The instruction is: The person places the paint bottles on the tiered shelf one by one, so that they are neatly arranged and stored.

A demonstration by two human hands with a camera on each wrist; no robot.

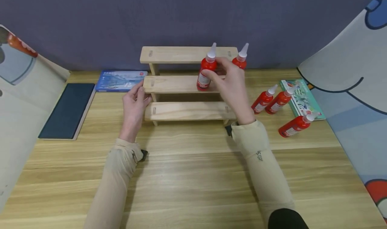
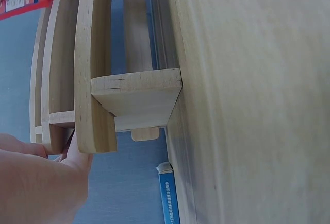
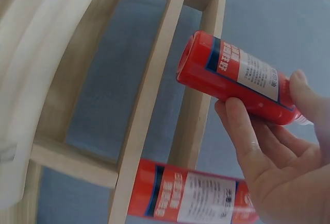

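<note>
A three-tier wooden rack [image 1: 190, 111] stands against the dark back wall. My left hand [image 1: 134, 103] holds the left end of its middle tier, thumb at the front, as the left wrist view [image 2: 46, 177] also shows. With thumb and fingers, my right hand [image 1: 232, 84] grips a red squeeze bottle [image 1: 204, 75] with a white pointed nozzle. This bottle is upright by the middle tier; in the right wrist view its base [image 3: 186, 59] is clear of the boards. Another red bottle [image 1: 240, 62] stands at the rack's right end, its lower part hidden by my right hand.
Right of the rack, three more red bottles [image 1: 278, 102] stand on the table [image 1: 187, 175]. A green illustrated box [image 1: 305, 99] lies behind them. To the left are a blue box [image 1: 119, 80] and a dark notebook [image 1: 68, 109]. Printed fabric hangs at both sides.
</note>
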